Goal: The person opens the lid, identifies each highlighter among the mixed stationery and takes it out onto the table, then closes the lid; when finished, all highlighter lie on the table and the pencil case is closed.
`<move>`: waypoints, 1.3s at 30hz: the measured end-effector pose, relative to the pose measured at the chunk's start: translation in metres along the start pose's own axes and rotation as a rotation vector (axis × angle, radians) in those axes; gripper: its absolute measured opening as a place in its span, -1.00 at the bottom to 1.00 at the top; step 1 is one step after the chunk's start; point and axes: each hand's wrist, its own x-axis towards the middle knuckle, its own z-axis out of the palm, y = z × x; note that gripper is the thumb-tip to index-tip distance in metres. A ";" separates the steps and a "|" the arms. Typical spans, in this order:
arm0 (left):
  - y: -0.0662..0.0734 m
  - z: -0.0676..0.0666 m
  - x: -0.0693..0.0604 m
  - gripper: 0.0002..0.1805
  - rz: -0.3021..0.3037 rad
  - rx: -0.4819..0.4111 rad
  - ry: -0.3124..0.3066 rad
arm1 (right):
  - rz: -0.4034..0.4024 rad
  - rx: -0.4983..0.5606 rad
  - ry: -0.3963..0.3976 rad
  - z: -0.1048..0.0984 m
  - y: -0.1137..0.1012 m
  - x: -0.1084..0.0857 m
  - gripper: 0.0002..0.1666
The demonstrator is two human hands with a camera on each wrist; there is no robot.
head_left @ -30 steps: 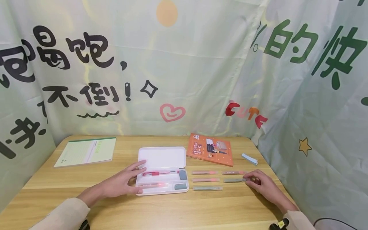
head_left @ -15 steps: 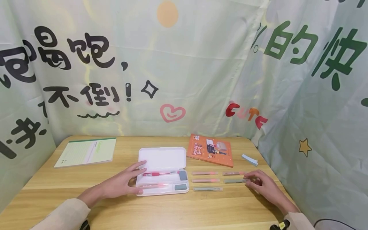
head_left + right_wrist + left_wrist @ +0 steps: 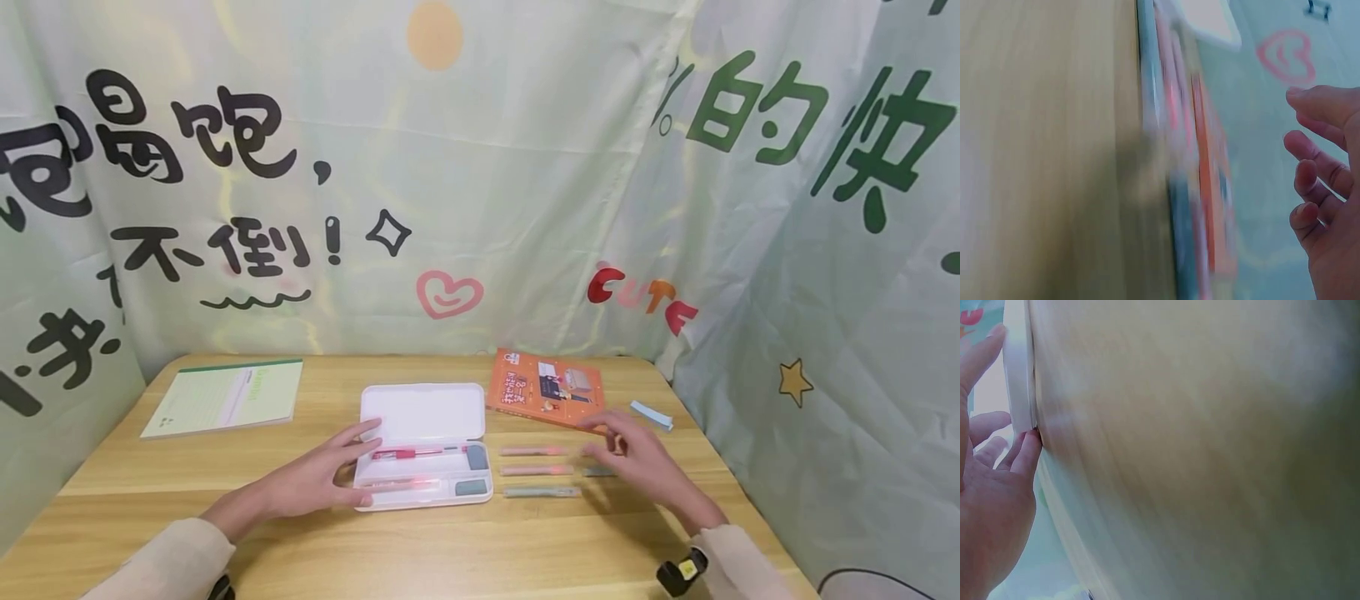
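Note:
On the table lies a white pencil case point(image 3: 422, 412) with its lid folded back. Inside are a red pen point(image 3: 408, 454), a pinkish pen point(image 3: 401, 484) and two grey-green blocks, one at the back right point(image 3: 477, 457). My left hand point(image 3: 318, 477) rests against the case's left side, fingers spread and fingertips touching its edge. My right hand point(image 3: 637, 454) hovers over the right-hand pens, fingers loosely bent and holding nothing. It partly covers a grey-green pen point(image 3: 598, 472). Beside the case lie two pink pens, the nearer point(image 3: 536, 471), and a pale green pen point(image 3: 542, 492).
An orange book point(image 3: 547, 387) lies behind the pens, with a small light-blue strip point(image 3: 651, 415) to its right. Far left is a pale green notebook point(image 3: 228, 398). Printed cloth point(image 3: 525, 183) hangs around the wooden table point(image 3: 420, 550).
My right hand has left the grey-green pen at the right, rising and moving left over the pens. The left hand stays at the case.

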 end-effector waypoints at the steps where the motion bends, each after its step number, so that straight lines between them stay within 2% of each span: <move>1: 0.000 0.000 0.000 0.02 -0.003 -0.003 -0.001 | -0.017 0.009 -0.010 0.006 -0.006 0.004 -0.67; 4: 0.000 0.000 0.000 0.02 0.003 -0.006 -0.001 | -0.047 0.029 -0.043 0.024 -0.023 0.016 -0.63; 14: -0.003 0.001 0.000 0.02 0.020 0.003 0.011 | -0.045 0.163 -0.228 0.082 -0.077 0.043 -0.64; 23: -0.003 0.003 0.001 0.01 -0.005 0.000 0.006 | -0.194 0.136 -0.351 0.129 -0.100 0.048 -0.67; 27: -0.003 0.004 0.002 0.01 -0.009 0.000 0.004 | -0.206 0.067 -0.393 0.139 -0.105 0.047 -0.69; 32: -0.003 0.003 0.002 0.02 -0.014 0.004 0.004 | -0.236 -0.018 -0.389 0.144 -0.106 0.046 -0.68; 39: -0.004 0.001 0.001 0.02 0.003 0.009 0.002 | -0.275 -0.018 -0.387 0.147 -0.104 0.046 -0.67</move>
